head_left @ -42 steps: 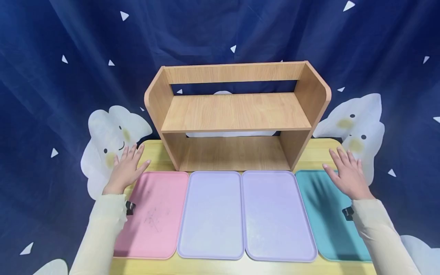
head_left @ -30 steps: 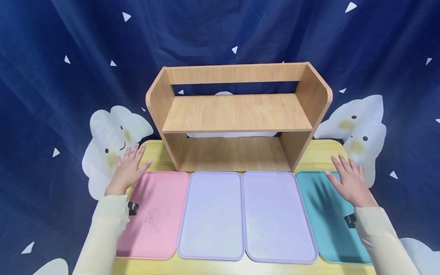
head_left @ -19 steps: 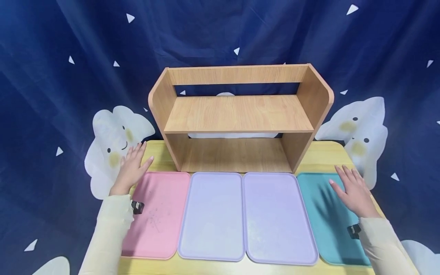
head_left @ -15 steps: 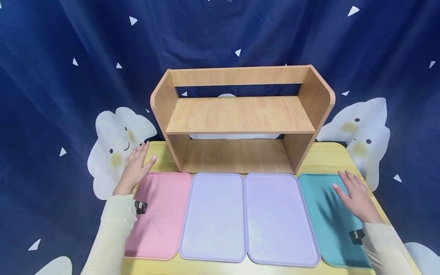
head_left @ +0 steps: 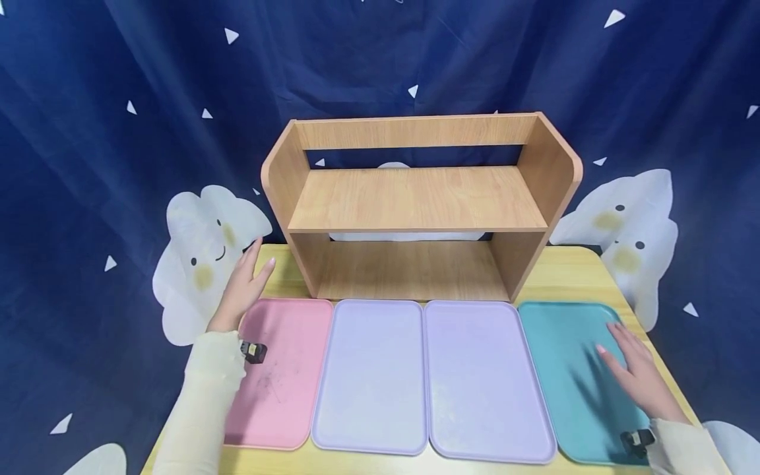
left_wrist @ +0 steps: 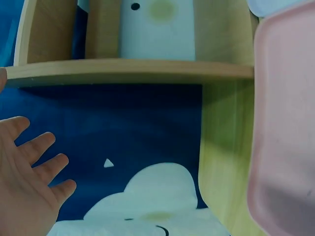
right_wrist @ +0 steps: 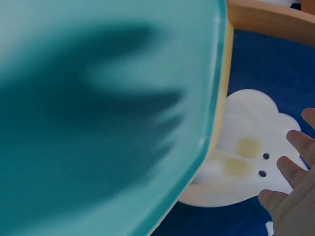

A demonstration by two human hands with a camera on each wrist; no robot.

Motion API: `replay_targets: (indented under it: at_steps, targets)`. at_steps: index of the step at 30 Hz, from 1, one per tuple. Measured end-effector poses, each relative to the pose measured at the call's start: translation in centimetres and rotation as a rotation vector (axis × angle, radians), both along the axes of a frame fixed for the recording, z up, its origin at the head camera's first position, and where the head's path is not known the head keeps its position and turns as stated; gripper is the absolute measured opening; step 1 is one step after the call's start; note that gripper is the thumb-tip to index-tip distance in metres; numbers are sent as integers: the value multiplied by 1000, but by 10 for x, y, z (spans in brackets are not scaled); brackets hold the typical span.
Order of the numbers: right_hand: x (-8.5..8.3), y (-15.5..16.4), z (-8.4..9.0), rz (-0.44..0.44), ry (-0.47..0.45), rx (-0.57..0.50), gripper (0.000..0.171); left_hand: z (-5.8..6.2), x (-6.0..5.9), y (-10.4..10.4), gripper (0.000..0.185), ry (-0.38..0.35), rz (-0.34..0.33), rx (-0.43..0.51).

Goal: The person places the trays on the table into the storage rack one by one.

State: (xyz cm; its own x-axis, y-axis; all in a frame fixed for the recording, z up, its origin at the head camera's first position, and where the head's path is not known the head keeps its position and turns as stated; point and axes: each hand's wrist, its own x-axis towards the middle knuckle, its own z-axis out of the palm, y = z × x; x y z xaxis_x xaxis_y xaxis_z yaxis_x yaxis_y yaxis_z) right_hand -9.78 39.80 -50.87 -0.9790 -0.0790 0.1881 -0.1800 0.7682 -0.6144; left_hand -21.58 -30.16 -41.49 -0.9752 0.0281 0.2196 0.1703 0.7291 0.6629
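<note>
My left hand [head_left: 239, 288] hovers with fingers extended beside the upper left corner of the pink tray [head_left: 285, 376], holding nothing. In the left wrist view its spread fingers [left_wrist: 48, 169] show against the blue cloth. Over the outer part of the teal tray [head_left: 570, 356] is my right hand [head_left: 641, 376], also with straight fingers and nothing in it; its shadow falls on the tray. Between these two trays lie a pale lavender tray [head_left: 371, 376] and a second lavender tray [head_left: 487, 379], side by side. The pink tray bears dark smudges.
A two-tier wooden shelf [head_left: 415, 198] stands behind the trays on the yellow wooden table [head_left: 572, 270]. A dark blue curtain [head_left: 356, 59] with cloud faces and white triangles hangs behind. Small black cameras sit at both wrists, below the cream sleeves [head_left: 204, 389].
My right hand has moved down and outward over the teal tray. My left hand has turned edge-on and shifted slightly right. The whole head view has shifted a little; trays and shelf stay put.
</note>
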Motion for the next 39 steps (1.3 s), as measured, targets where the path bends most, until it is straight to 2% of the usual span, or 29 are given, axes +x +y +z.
replay_targets:
  at_steps: [6,14,19,24,33,39]
  targets:
    - [12,13,-5,-35,-56,-10,60,13,-2,9,67,14,-1,80]
    - [19,24,-11,-59,-176,-19,64,39,-7,14,67,92,26,234]
    - [24,31,-14,-77,-223,-34,66,52,-12,22,65,115,17,251]
    - [27,41,-14,-119,-258,-36,68,59,-19,31,67,99,10,287]
    - [23,48,-17,-149,-410,-79,72,69,-31,38,71,50,16,331]
    - [23,50,-13,-198,-601,-95,80,80,-39,43,69,58,22,362]
